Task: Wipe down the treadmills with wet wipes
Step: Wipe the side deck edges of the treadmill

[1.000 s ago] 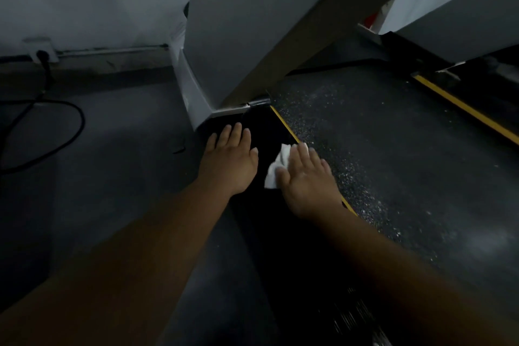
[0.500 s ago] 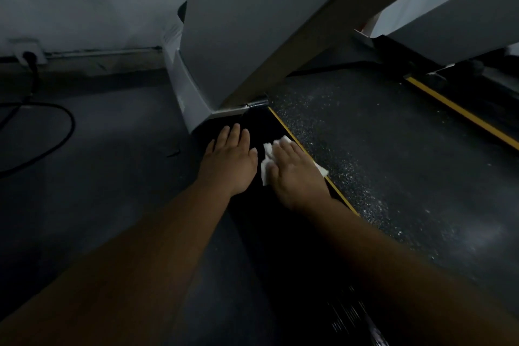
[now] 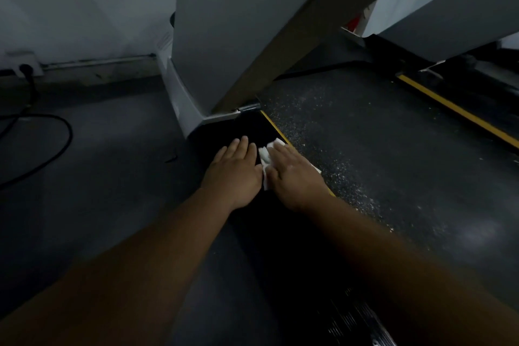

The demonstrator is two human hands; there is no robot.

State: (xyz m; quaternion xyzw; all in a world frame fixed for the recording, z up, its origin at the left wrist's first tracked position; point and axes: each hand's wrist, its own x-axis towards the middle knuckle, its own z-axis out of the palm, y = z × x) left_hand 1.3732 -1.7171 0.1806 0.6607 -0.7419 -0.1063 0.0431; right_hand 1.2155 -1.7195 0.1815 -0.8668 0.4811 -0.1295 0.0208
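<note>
R hand (image 3: 295, 174) flat, fingers straight, pressing crumpled white wet wipe (image 3: 264, 153) on black treadmill side rail (image 3: 252, 126), just short of grey upright post (image 3: 224, 22) | vs 1 s ago: wipe slid inward, now touching L hand (image 3: 234, 174) | L flat, empty, bracing near post | rail end prob. nearly done

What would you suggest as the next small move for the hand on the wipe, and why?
Probably slide the right hand forward, pressing the wet wipe along the black side rail toward the grey upright base. The hand lies flat on the wipe, a bare stretch of rail shows ahead of it, and the left hand rests flat beside it, seemingly as a brace.
</note>
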